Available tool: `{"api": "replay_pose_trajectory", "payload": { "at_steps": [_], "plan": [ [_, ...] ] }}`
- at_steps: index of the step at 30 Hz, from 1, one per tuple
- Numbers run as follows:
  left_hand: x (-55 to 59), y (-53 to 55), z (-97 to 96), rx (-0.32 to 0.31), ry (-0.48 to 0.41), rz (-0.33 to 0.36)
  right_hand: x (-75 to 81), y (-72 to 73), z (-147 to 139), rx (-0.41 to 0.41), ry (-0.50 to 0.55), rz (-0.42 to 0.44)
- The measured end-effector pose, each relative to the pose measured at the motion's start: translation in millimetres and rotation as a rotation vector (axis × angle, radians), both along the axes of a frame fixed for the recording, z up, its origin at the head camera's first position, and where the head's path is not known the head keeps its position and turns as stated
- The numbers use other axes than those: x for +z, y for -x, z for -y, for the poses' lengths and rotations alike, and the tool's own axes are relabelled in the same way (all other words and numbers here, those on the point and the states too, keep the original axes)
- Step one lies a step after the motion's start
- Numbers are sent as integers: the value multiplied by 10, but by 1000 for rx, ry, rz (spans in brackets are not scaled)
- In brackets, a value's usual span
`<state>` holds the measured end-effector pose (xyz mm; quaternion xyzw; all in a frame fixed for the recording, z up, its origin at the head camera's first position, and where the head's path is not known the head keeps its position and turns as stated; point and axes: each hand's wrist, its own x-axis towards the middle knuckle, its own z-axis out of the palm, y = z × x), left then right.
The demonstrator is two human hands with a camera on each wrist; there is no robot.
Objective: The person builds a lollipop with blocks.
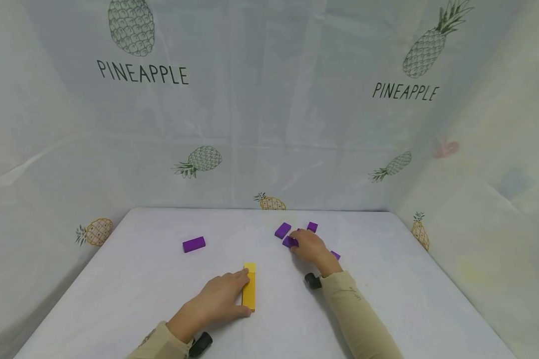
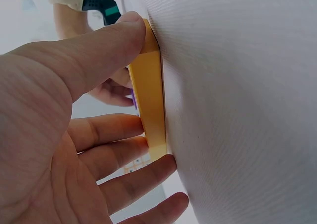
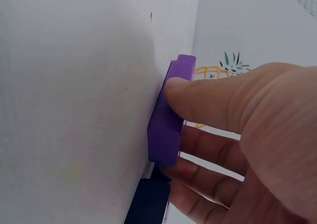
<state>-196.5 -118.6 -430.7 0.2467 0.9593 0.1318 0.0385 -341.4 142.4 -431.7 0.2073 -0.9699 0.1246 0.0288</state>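
Lengthwise along a yellow bar (image 1: 249,294), my left hand (image 1: 221,298) grips it, thumb at the near end and fingers along its left side toward the far end. The bar lies flat and has a lighter section at the far end. With thumb and fingertips, my right hand (image 1: 312,248) pinches a purple block (image 3: 167,116) at the table. Near that hand lie more purple blocks: one to the left (image 1: 283,230), one behind (image 1: 312,227) and one partly hidden by the wrist (image 1: 335,255). A dark block (image 3: 147,201) shows beneath the right fingers in the right wrist view.
A lone purple block (image 1: 194,244) lies at the back left of the white table (image 1: 139,289). Pale curtains (image 1: 269,114) printed with pineapples surround the back and sides. Dark wrist cameras are strapped to the left wrist (image 1: 200,344) and right wrist (image 1: 313,280).
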Motion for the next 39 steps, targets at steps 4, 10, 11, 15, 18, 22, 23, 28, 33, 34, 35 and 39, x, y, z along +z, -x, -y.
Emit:
{"api": "replay_pose_trajectory", "payload": {
  "at_steps": [4,10,11,15,18,22,23,28,33,34,35,39],
  "plan": [
    [-14,8,-8,3,-5,9,5,-13,42,41,26,19],
    [-43,26,4,8,-14,-4,36,-48,152,52,13,105],
    [-47,31,6,10,-13,-6,40,-49,171,55,11,119],
    [-44,38,10,17,-10,-7,13,-46,229,84,34,145],
    [-35,37,7,14,-10,-8,-17,-56,267,92,62,168],
    [-41,49,4,14,-9,-1,-33,-81,327,120,99,178],
    [-41,50,5,14,-9,1,-34,-85,344,128,109,180],
    [-55,50,10,8,-16,10,-36,-101,428,155,158,203],
    [-45,35,7,-4,-23,12,-37,-80,526,191,192,212],
    [-43,33,7,-7,-24,8,-37,-70,548,197,202,214],
    [-37,30,7,-7,-23,6,-36,-61,569,198,207,217],
    [-15,21,11,-19,-31,-14,-45,-17,652,205,222,219]
  ]
}}
